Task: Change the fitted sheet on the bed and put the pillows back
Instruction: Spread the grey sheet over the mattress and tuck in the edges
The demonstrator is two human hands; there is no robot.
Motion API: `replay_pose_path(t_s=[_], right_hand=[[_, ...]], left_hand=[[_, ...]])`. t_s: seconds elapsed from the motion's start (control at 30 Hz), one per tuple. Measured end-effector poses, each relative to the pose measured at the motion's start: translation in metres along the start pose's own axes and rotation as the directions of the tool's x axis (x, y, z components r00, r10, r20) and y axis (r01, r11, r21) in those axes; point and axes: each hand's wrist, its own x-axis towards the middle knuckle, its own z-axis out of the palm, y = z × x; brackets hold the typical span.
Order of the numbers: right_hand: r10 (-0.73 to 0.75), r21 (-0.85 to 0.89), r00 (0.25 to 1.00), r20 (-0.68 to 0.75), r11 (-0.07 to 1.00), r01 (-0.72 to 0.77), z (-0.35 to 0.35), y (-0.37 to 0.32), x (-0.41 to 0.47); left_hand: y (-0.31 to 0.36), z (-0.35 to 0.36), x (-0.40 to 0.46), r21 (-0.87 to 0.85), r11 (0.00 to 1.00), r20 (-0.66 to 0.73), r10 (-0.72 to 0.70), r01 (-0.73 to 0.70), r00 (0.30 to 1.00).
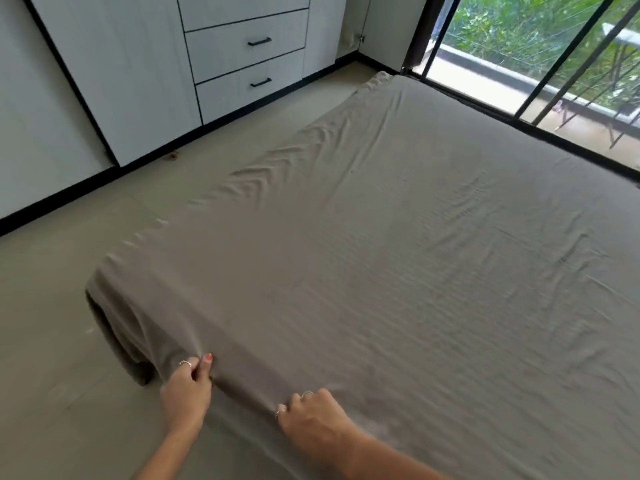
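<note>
Taupe fitted sheet (398,254) spread over the bed (wrinkled along the left edge); left hand (185,393) and right hand (311,415) each pinch its near edge in a closed grip.

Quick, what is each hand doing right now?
Left hand: closed, pinching the sheet at the near edge by the corner.
Right hand: closed, gripping the same edge.
</note>
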Motion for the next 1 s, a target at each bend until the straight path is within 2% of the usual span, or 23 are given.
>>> replay_pose_path(t_s=[0.1,0.23,0.33,0.4,0.47,0.6,0.7,0.77,0.87,1.0], right_hand=[[-0.025,-0.047,1.000,0.001,0.999,0.025,-0.015,0.000,0.010],[-0.036,-0.029,0.998,-0.043,0.999,0.035,-0.048,0.008,0.062],[0.030,-0.045,0.986,-0.166,0.998,-0.038,-0.076,0.013,0.118],[0.062,0.086,0.964,-0.257,0.995,-0.042,-0.094,0.013,0.155],[0.091,0.144,0.933,-0.347,0.989,-0.042,-0.105,0.011,0.185],[0.111,0.217,0.943,-0.312,0.975,-0.043,-0.118,0.007,0.228],[0.137,0.284,0.954,-0.266,0.957,-0.058,-0.121,0.006,0.241],[0.142,0.313,0.957,-0.254,0.948,-0.057,-0.123,0.004,0.241],[0.150,0.320,0.966,-0.209,0.944,-0.077,-0.129,0.001,0.238],[0.124,0.247,0.974,-0.191,0.966,-0.075,-0.133,-0.010,0.236]], left_hand=[[-0.022,-0.005,0.033,-0.014,0.997,0.068,-0.068,0.069,0.995],[-0.026,-0.033,0.107,-0.053,0.986,-0.006,-0.161,0.161,0.987],[0.015,-0.067,0.135,-0.096,0.973,-0.072,-0.216,0.208,0.974],[0.038,-0.080,0.152,-0.136,0.958,-0.108,-0.269,0.253,0.957],[0.046,-0.085,0.171,-0.169,0.940,-0.088,-0.315,0.297,0.945],[0.049,-0.081,0.215,-0.209,0.923,-0.106,-0.348,0.322,0.931],[0.032,-0.069,0.251,-0.077,0.960,-0.160,-0.278,0.268,0.947],[0.012,-0.057,0.275,0.014,0.970,-0.138,-0.237,0.241,0.962],[0.041,-0.062,0.260,0.115,0.968,-0.124,-0.209,0.223,0.970],[0.051,-0.084,0.239,0.260,0.959,-0.095,-0.093,0.114,0.991]])
